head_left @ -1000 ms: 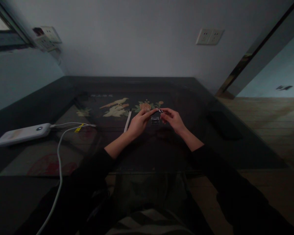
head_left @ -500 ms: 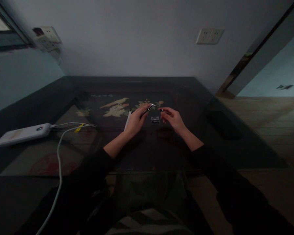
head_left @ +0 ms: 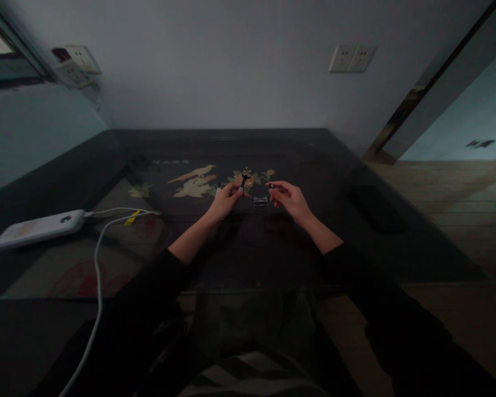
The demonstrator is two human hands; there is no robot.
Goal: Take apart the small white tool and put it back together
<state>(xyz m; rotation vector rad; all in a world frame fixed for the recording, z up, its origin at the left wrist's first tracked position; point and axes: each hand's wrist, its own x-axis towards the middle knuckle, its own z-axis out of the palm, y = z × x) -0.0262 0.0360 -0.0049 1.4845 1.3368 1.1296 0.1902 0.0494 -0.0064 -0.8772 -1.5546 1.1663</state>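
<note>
My left hand (head_left: 225, 199) is closed around a slim dark razor (head_left: 243, 182), whose forked head points up and away from me. My right hand (head_left: 289, 199) pinches a small dark piece (head_left: 271, 187) between thumb and fingertips; it is too small to name. Between the two hands, on the table, lies a small clear case (head_left: 260, 202) with dark strips in it. Neither hand touches the case. Beside the left hand shows the dark tip of a thin white stick-like thing (head_left: 219, 186), mostly hidden by that hand.
The dark glossy table (head_left: 240, 259) carries a bird-and-flower picture under its surface. At left lies a white power bank (head_left: 41, 229) with a white cable (head_left: 98, 264) trailing to the front edge. A dark flat object (head_left: 376, 209) rests at right. Wall sockets (head_left: 352, 58) are behind.
My left hand has turned and drawn slightly left, so the razor's head now stands more upright and farther from the right hand. The right hand has hardly moved.
</note>
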